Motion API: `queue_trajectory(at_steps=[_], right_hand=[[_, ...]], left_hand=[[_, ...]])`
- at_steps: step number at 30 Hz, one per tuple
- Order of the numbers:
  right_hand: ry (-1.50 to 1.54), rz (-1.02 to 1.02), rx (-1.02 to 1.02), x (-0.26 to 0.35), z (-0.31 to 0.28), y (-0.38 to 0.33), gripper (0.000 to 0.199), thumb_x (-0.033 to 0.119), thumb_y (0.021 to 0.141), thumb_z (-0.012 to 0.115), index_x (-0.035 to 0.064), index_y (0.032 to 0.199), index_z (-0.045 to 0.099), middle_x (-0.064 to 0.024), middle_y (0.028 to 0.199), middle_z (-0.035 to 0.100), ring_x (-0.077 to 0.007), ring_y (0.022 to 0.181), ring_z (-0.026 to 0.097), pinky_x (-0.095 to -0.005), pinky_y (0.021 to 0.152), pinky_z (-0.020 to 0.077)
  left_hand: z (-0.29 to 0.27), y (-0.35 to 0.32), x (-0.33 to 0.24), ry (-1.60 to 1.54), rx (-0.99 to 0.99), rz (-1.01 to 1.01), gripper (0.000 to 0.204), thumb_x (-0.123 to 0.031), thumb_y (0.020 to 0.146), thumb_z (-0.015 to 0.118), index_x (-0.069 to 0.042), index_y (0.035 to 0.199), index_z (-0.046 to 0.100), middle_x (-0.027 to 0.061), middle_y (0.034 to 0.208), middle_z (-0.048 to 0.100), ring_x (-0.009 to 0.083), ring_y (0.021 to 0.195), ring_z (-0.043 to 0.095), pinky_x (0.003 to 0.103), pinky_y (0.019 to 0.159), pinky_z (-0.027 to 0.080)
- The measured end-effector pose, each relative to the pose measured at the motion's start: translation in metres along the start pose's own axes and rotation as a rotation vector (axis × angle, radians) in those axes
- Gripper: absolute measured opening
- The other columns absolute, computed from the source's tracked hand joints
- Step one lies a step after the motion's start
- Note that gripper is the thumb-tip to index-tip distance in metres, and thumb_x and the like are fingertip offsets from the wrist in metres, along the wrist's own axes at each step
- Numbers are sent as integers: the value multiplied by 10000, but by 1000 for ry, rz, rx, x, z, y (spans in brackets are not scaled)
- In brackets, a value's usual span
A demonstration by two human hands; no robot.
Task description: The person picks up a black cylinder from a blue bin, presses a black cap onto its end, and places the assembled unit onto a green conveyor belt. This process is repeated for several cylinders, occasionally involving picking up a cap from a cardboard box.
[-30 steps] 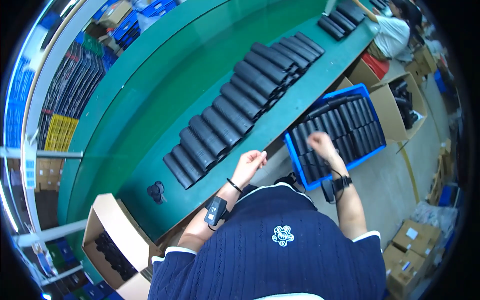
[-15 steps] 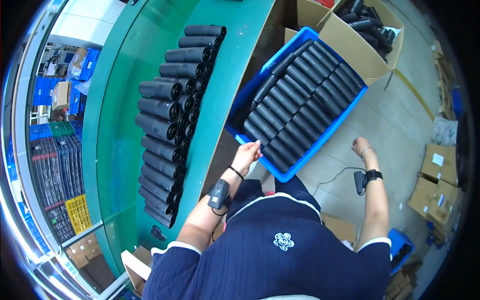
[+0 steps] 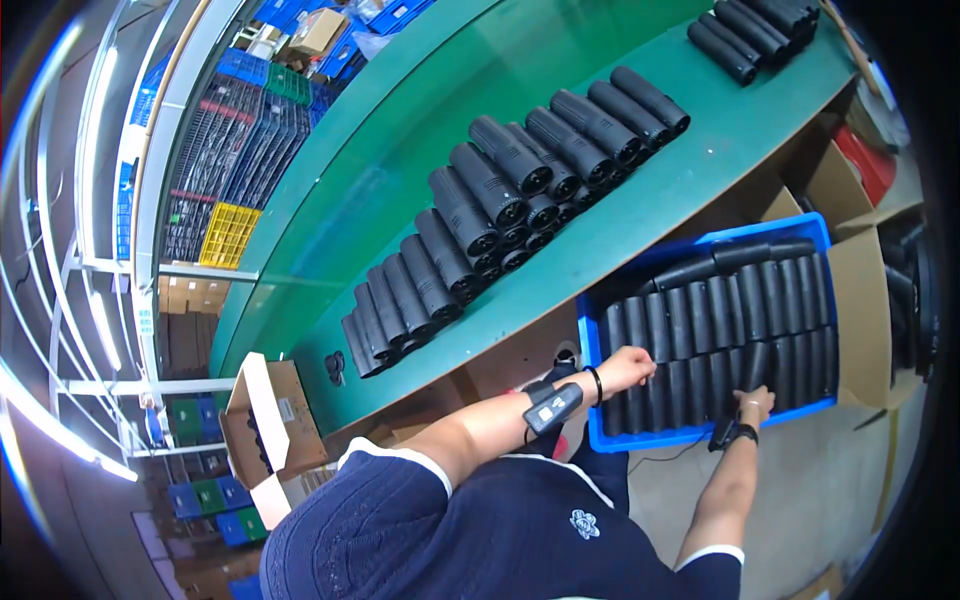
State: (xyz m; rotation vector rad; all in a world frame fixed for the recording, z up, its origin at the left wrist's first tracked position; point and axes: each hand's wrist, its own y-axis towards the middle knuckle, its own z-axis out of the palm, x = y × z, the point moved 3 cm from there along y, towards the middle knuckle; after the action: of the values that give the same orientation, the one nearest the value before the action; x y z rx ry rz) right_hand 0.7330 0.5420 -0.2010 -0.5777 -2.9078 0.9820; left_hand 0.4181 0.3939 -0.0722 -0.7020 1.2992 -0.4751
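Note:
A blue crate (image 3: 590, 400) stands in front of me, packed with rows of black cylindrical tubes (image 3: 690, 310). In its near row one black tube (image 3: 757, 365) tilts out of line with its neighbours. My right hand (image 3: 756, 403) has its fingers closed round the near end of that tube. Over the left part of the crate is my left hand (image 3: 628, 370), fingers curled together above the near tubes; anything inside them is hidden.
On the green workbench (image 3: 620, 240) lies a long stack of similar black tubes (image 3: 490, 190), with a smaller group (image 3: 750, 40) farther right. Cardboard boxes (image 3: 865, 310) adjoin the crate's right side. An open carton (image 3: 290, 400) sits at the bench's left end.
My view has swung to the right-hand side of the bench. My right hand has moved from beside the crate onto a tube in it; my left hand is now over the crate's left part.

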Motion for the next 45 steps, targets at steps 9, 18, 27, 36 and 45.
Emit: queue_trajectory(at_steps=[9,18,27,36,45], right_hand=[[875,-694,129,47,20,-160,694,249,748,765,-88,1265,446,-192,1145,593,-258,1045,557,-359,929,436],[1080,-1108,267,100,-53,-263,435,263,1025,330,-27,1308,488,-226,1231,570,-269,1191,524,-358,999,399],[1089,-1145,503,132,-90,-296,499,119,826,651,45,1305,531,-82,1333,500,-177,1217,475,-303,997,383],[768,-1254,180,163,-159,-397,440,117,735,685,-6,1122,515,-107,997,582,-168,927,566,-292,837,453],[533,-1564,277,234,-189,-451,266,262,902,572,0,892,613,-136,658,589,-201,605,612,-307,581,471]], left_hand=[[6,-4,11,-45,16,-35,517,-221,789,751,-7,1178,488,82,915,595,129,758,564,253,590,456],[-6,-72,-55,-501,60,367,785,-49,747,780,-64,1351,278,62,1183,490,172,1096,494,327,950,433],[-63,-117,-80,-436,115,523,828,3,745,754,-137,1392,257,55,1284,459,198,1209,453,365,1017,396],[-132,-189,-101,449,-742,934,1029,-433,664,822,-145,1457,234,205,1396,324,383,1328,301,528,1095,245],[-152,-210,-94,590,-169,988,750,-320,605,848,-80,1226,503,123,1136,569,316,1075,534,426,954,396]])
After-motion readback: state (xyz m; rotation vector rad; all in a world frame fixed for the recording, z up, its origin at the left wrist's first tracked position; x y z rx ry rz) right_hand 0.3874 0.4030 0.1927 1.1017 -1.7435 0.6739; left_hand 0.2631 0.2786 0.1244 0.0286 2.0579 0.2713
